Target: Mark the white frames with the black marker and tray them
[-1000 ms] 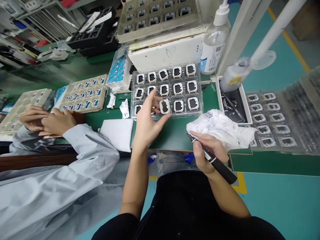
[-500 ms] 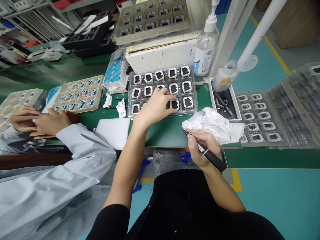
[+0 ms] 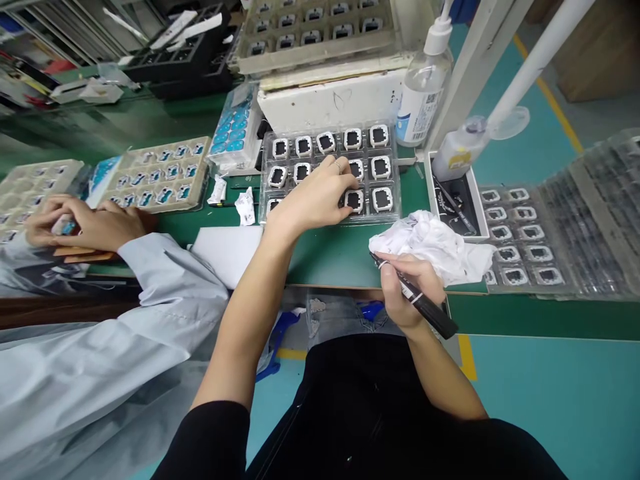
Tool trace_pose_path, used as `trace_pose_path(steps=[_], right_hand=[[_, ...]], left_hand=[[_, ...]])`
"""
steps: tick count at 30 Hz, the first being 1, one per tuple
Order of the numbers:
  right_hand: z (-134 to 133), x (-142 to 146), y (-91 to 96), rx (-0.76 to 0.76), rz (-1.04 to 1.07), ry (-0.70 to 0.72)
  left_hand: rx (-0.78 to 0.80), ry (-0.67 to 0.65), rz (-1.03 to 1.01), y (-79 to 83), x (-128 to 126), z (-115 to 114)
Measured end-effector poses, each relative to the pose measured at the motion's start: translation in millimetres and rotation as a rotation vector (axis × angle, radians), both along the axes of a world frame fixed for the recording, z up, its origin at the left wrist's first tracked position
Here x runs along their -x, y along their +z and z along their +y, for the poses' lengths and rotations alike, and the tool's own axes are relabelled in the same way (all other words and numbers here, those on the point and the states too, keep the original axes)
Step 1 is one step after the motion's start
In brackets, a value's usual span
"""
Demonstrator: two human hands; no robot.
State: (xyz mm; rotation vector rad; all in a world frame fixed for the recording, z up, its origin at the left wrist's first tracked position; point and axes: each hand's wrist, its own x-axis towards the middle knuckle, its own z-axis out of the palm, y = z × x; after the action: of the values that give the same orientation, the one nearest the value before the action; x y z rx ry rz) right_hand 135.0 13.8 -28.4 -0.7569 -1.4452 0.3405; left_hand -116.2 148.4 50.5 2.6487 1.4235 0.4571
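Clear plastic tray of white-framed square parts lies on the green bench, its far edge against a white foam box. The left hand is laid palm down over the tray's middle and near rows with its fingers bent. The fingertips touch the parts beside one dark-centred piece, but the hand hides whether any part is pinched. The right hand is clenched around a black marker with a white band. It rests at the bench's front edge, with the marker tip pointing up and left towards a crumpled white cloth. The cloth lies just beside the tray's near right corner. A pump bottle behind the tray carries a blue and white label, and a small squeeze bottle carries a yellow one; the print on both is too small to read. Bare bench lies between the tray's near rim and the front edge. To the left, a co-worker's hands in pale sleeves work well apart from the tray, near a beige tray.
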Motion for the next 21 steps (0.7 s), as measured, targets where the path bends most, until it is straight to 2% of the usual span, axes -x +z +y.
trace_pose_path(steps=[3,8,12,14,16,21], right_hand=[[1,1,0.1,-0.011,0.019,0.005],[2,4,-0.2,-0.039,0.023,-0.013],[3,4,-2.8,-0.046,0.048,-0.022],[2,3,-4.5,-0.023,0.087,-0.026],[1,2,-5.4,0.021,0.142,-0.03],[-4,1,0.0,0.177,0.315,0.054]], left_hand=[[0.005,-0.001,0.002,-5.7,2,0],[-0.023,0.014,-0.022,-17.6,6,13],[-0.088,-0.015,-0.202,-15.0,14,8],[-0.069,-0.016,-0.392,-16.4,17,-10],[-0.016,-0.007,-0.627,-24.8,13,-38],[-0.036,0.069,-1.138,-65.3,-28,-117]])
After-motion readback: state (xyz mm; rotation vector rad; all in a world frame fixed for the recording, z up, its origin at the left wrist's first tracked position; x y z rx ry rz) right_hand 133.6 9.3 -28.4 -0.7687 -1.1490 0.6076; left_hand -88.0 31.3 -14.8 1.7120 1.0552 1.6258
